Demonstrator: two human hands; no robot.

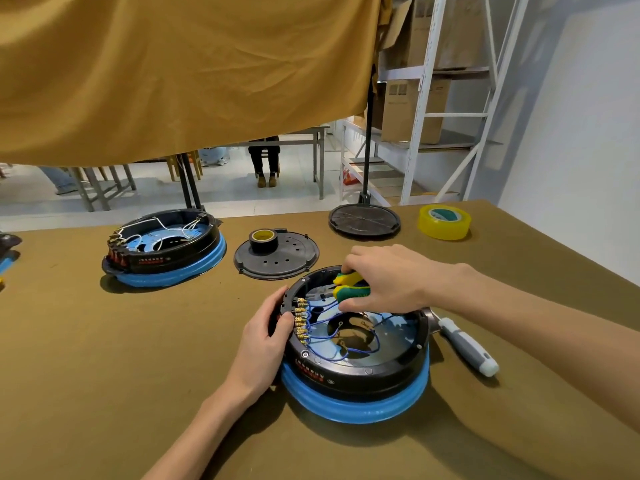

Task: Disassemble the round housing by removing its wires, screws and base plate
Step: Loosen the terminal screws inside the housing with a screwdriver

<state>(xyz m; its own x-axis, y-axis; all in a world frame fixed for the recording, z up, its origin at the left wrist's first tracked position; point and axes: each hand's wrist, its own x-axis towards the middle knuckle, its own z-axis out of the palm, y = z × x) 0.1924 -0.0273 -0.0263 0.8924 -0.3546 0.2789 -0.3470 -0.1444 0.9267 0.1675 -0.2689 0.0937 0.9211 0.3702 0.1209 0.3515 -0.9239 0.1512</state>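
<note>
Two hands worked the round black housing on its blue ring (pixel 356 375): the left hand (pixel 266 337) gripped its left rim, while the right hand (pixel 388 278) held yellow-green-handled pliers (pixel 349 287), jaws hidden, pointing left toward the thin blue wires (pixel 332 341), just below.

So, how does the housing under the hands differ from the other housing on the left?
The near housing has blue wires; the far housing has white wires. The left hand grips the near housing's rim while the right hand works pliers inside it; the far housing lies untouched. Both are black, open on top, and sit on blue rings.
</note>
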